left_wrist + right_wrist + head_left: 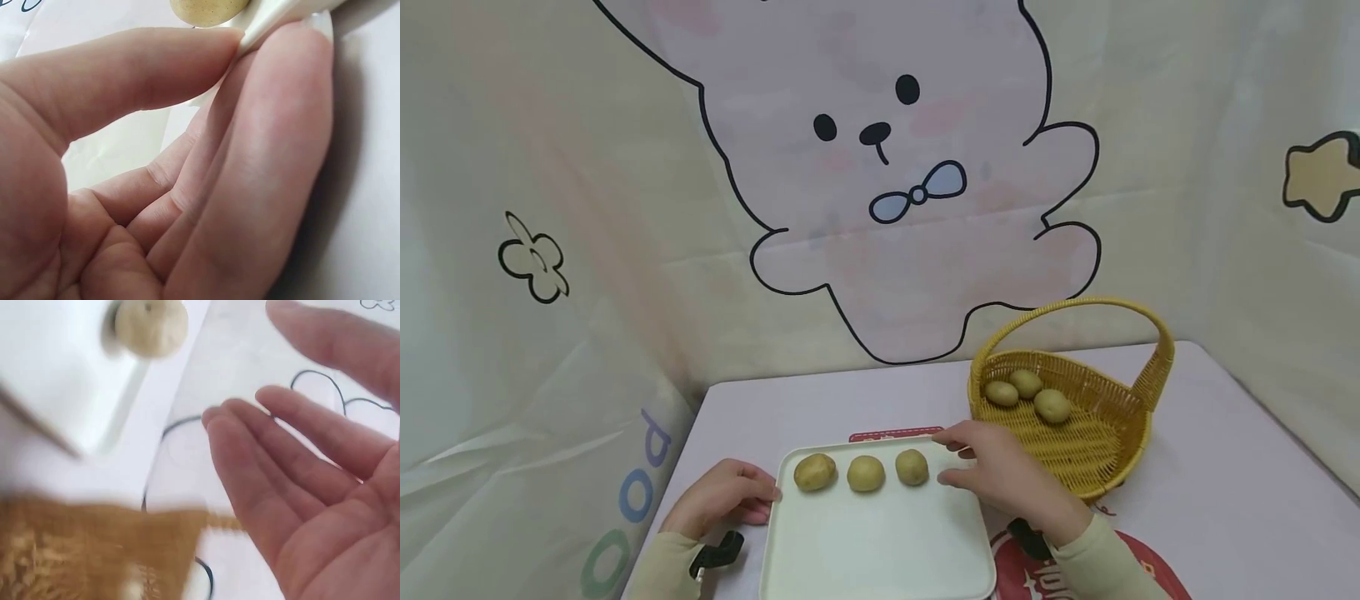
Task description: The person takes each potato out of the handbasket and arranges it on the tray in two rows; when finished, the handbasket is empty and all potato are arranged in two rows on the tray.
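A pale curtain [1195, 208] bears a large pink bear [910, 267] outlined in black, with a blue bow tie [917, 195]. To the left are an outlined flower [535, 257] and, lower down, purple, blue and green letters [635, 495]; at the far right is a tan star [1321, 177]. The whitish table [1232, 500] shows a red patch [1011, 568] with white markings near its front and a red strip [895, 433] farther back.

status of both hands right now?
Left hand: closed, pinching the left edge of the white tray.
Right hand: open, holding nothing.
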A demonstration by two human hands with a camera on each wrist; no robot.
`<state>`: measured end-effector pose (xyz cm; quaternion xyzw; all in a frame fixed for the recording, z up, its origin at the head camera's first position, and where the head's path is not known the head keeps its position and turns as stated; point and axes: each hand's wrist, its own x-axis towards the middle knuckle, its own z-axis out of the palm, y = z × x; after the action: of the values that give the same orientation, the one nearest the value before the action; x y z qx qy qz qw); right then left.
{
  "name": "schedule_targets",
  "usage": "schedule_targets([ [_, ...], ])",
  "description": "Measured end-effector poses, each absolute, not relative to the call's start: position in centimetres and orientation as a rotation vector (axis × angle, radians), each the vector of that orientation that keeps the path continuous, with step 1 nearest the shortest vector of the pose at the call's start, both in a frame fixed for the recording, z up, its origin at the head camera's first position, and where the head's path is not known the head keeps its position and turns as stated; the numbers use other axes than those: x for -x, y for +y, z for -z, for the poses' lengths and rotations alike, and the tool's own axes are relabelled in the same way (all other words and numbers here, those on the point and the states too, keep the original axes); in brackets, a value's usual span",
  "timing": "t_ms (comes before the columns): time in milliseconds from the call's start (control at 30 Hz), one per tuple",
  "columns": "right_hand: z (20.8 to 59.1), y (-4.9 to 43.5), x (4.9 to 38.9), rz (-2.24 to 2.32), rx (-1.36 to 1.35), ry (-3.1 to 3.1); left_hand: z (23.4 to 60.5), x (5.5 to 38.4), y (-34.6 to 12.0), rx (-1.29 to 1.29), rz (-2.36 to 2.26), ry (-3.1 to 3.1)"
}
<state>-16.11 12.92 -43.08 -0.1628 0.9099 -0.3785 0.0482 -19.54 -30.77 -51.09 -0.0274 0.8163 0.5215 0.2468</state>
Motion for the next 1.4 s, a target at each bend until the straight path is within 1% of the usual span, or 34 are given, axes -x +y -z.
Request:
schedule_targets([
  [133, 41.7, 15.7, 15.5, 1.059, 0.569, 2.840, 51.1, 19.6, -31.0, 0.077, -1.428, 2.228],
  [233, 41.1, 18.2, 15.5, 0.979, 0.630, 2.912, 51.0, 19.5, -31.0, 0.081, -1.438, 2.215],
  [300, 40.7, 19.9, 15.8, 0.909, 0.622, 2.955, 51.0, 19.5, -30.9, 0.080, -1.438, 2.209],
  [400, 40.3, 22.4, 16.6, 0.819, 0.590, 2.990, 50.9, 19.4, -30.8, 0.075, -1.433, 2.213],
  [600, 39.7, 25.9, 19.4, 0.736, 0.500, 2.973, 51.1, 19.4, -31.2, 0.096, -1.432, 2.220],
  [833, 39.4, 27.9, 22.6, 0.706, 0.451, 2.897, 51.3, 19.5, -31.1, 0.097, -1.439, 2.214],
  [1100, 40.7, 28.9, 25.4, 0.726, 0.353, 2.772, 51.0, 19.5, -30.9, 0.086, -1.453, 2.200],
  [1400, 41.6, 29.2, 27.5, 0.693, 0.361, 2.718, 50.8, 19.4, -30.9, 0.099, -1.461, 2.200],
])
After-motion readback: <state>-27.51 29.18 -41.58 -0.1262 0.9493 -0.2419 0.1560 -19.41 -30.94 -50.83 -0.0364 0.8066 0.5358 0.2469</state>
